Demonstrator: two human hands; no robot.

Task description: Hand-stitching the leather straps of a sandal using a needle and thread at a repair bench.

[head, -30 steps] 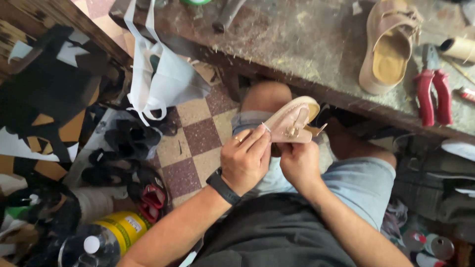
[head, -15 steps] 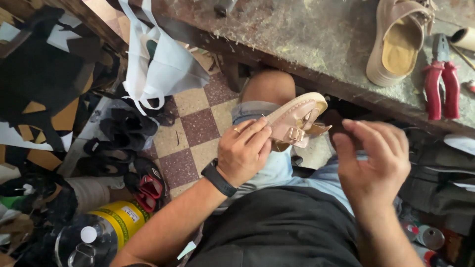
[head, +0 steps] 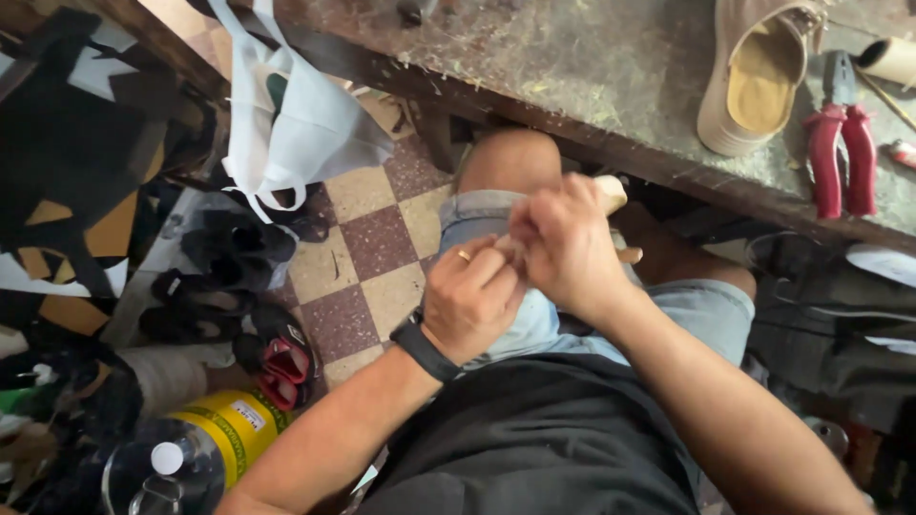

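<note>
Over the lap, below the surface edge: both hands meet above the knee, close together and touching.
Left hand (head: 472, 296): fingers curled tight, a ring on one, a dark band at the wrist; it pinches something small against the right hand, mostly hidden.
Right hand (head: 563, 238): fingers bent over and closed on the same spot, covering nearly all of the sandal.
Sandal (head: 611, 191): only a pale beige tip shows past the right hand's knuckles, just under the surface edge; how it is gripped cannot be told.
Surface (head: 592, 67): worn, grey-green, scattered with scraps.
On the surface: a second beige sandal (head: 759, 81) lying sole-side in, with red-handled pliers (head: 840, 143) just beside it.
Floor (head: 372, 257): checkered tiles, with dark sandals (head: 219, 277) piled at the left.
Lower left: a yellow can (head: 224, 429).
Hanging from the surface edge: a white bag (head: 296, 124).
</note>
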